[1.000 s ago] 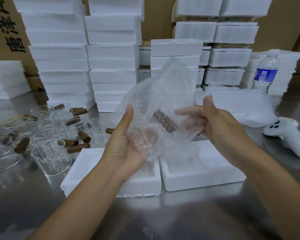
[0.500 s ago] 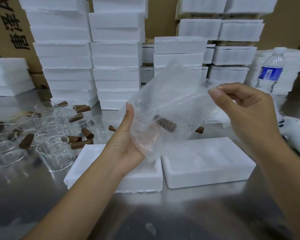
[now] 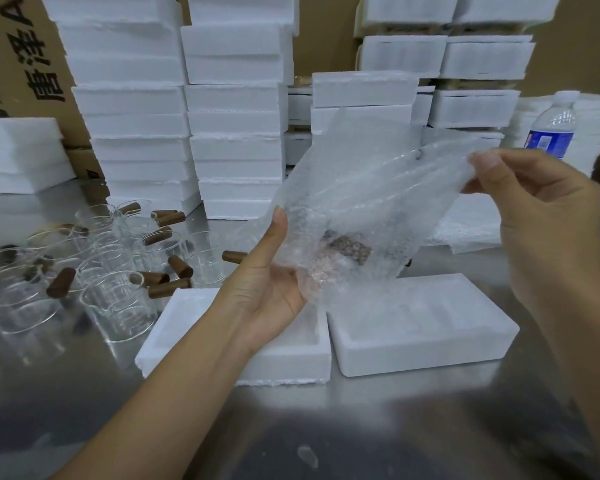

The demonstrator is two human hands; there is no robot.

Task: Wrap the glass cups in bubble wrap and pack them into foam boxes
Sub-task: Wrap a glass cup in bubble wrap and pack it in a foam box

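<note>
A sheet of bubble wrap (image 3: 368, 188) hangs in the air above two open foam boxes (image 3: 426, 327). Inside the wrap is a glass cup whose brown wooden handle (image 3: 349, 250) shows through the bubbles. My left hand (image 3: 271, 285) holds the wrapped cup from below, thumb up along the wrap's left edge. My right hand (image 3: 534, 209) pinches the wrap's upper right corner between thumb and fingers. The left foam box (image 3: 174, 327) lies partly under my left hand. Several bare glass cups with brown handles (image 3: 118, 299) stand on the steel table at the left.
Tall stacks of white foam boxes (image 3: 236, 109) line the back, against cardboard cartons. A water bottle (image 3: 553, 126) stands at the far right, with more bubble wrap sheets (image 3: 465, 230) lying below it. The steel tabletop (image 3: 326, 427) stretches toward me.
My right hand has left the cup, risen to the right and taken the wrap's upper corner, pulling the sheet up and open. My left hand keeps holding the cup.
</note>
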